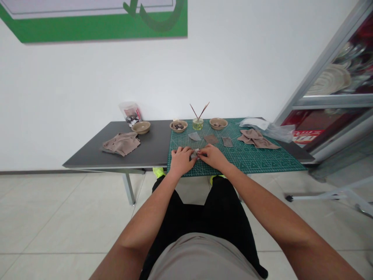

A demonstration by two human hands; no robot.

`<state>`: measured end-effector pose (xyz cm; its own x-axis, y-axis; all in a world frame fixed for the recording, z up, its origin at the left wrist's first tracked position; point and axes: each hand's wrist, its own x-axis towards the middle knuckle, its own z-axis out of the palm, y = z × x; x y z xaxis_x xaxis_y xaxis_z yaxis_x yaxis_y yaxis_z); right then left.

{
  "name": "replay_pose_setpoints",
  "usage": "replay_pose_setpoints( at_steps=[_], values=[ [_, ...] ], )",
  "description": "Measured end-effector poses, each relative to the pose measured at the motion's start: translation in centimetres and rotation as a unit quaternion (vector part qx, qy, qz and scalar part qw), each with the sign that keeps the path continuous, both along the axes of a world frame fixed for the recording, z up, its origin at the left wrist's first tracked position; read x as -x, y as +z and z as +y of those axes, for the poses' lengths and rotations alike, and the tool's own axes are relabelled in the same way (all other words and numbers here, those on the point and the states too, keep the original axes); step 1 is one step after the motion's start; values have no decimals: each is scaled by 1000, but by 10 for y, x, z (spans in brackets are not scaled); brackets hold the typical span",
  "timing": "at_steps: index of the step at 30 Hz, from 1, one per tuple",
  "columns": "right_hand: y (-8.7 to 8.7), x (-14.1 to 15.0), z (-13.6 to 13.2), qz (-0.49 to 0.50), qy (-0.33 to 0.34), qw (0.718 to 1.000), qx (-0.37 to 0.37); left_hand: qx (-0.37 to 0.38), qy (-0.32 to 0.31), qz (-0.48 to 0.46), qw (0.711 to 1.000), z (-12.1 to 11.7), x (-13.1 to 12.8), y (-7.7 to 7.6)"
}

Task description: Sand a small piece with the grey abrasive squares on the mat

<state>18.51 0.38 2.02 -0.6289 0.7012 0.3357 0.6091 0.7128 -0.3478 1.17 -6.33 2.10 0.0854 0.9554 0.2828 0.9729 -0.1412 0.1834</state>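
On the dark gray table top (148, 146), a soft tan cloth (121, 143) is lying near a clear plastic bag of dark bits (131, 114) and a round tan bowl (141, 127). A green cutting mat (262, 163) is covering the table's right side, maybe to keep the work safe. The left hand (180, 160) and right hand (212, 156) are pressing close together, pinching a small pale flat piece (194, 154) between them to keep it steady. It is sitting on the mat, right between the hands. Three flat gray-brown pieces (211, 139) are lying just beyond, within easy reach. Farther right, a crumpled tan cloth (256, 139) is resting on the mat.
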Motion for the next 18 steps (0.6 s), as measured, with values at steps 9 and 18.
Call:
replay_pose_setpoints(
  at_steps=[9, 18],
  values=[
    [-6, 10, 9, 12, 0, 1000, -14, -7, 14, 6, 1000, 1, 0, -1],
    [-11, -8, 5, 27, 25, 999, -8, -8, 6, 8, 1000, 1, -1, -2]
  ],
)
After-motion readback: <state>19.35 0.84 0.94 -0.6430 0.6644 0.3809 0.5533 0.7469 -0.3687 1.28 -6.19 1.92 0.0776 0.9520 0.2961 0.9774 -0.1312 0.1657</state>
